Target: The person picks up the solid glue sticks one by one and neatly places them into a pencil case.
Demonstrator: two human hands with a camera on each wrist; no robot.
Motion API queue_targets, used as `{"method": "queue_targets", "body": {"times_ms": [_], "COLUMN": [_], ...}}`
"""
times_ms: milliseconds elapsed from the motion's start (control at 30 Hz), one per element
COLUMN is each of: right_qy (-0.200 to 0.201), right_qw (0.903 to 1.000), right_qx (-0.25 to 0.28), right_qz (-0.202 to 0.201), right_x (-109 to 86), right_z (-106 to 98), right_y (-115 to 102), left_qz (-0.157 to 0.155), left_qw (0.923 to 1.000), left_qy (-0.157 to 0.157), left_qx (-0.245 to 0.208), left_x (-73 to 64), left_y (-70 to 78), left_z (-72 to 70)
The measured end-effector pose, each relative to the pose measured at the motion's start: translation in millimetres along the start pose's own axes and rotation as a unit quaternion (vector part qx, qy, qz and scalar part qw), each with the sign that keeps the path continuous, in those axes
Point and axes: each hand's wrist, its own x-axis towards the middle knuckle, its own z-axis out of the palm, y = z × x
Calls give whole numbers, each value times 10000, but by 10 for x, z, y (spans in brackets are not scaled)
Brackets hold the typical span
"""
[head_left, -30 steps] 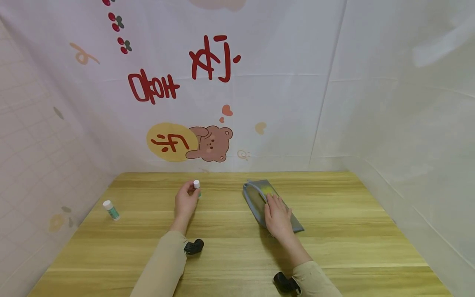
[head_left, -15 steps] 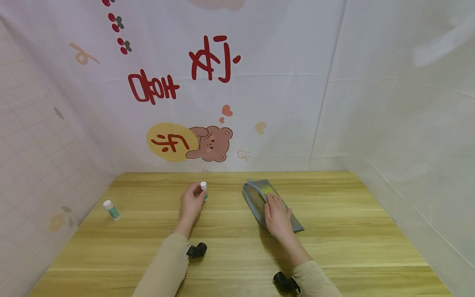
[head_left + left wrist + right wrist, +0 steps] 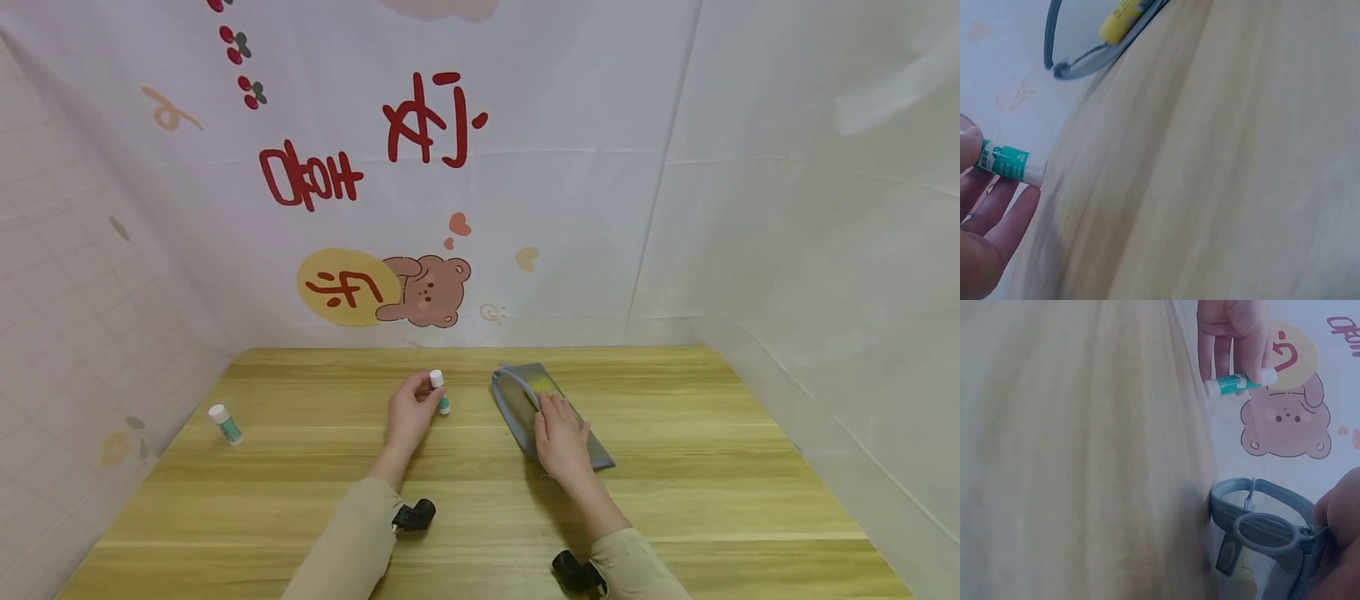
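My left hand (image 3: 408, 415) pinches a glue stick (image 3: 444, 405) with a white cap and green label, held upright left of a mesh zipper pouch (image 3: 513, 412). The left wrist view shows this glue stick (image 3: 1010, 164) between thumb and fingers. My right hand (image 3: 564, 437) lies over the grey-blue pouch, gripping its edge beside the opening. In the right wrist view the pouch (image 3: 1227, 515) gapes, with a ring-shaped pull at its rim. Inside the pouch is a yellow cylinder (image 3: 1124, 19) with printing, partly cut off in the left wrist view.
A second white-capped, green-labelled glue stick (image 3: 226, 425) stands near the left edge of the wood-grain table (image 3: 480, 533). Printed white cloth (image 3: 570, 167) closes off the back and both sides. Black devices (image 3: 415, 515) are worn at both wrists.
My left hand has moved right and slightly toward me with the glue stick, closer to the pouch. The right hand and pouch have stayed put.
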Motion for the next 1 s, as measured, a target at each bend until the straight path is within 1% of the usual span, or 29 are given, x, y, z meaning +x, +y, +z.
{"method": "queue_targets", "body": {"times_ms": [133, 233, 333, 400, 600, 1000], "right_qy": [25, 40, 35, 29, 5, -7], "right_qw": [10000, 10000, 10000, 10000, 10000, 10000], "right_qx": [-13, -27, -27, -10, -7, -3], "right_qz": [18, 9, 23, 40, 61, 57], "right_x": [1, 2, 1, 0, -1, -5], "right_z": [3, 8, 17, 20, 17, -2], "right_y": [-2, 1, 4, 5, -4, -19], "left_qz": [-46, -173, -329, -436, -643, -1040], "left_qw": [9998, 9984, 9948, 9924, 9884, 9767], "left_qy": [-111, -254, -415, -477, -576, -826], "left_qx": [-128, -479, -871, -1052, -1251, -1684], "left_x": [-38, -70, -99, -117, -157, -259], "left_y": [44, 75, 103, 123, 152, 258], "left_z": [68, 123, 176, 206, 282, 381]}}
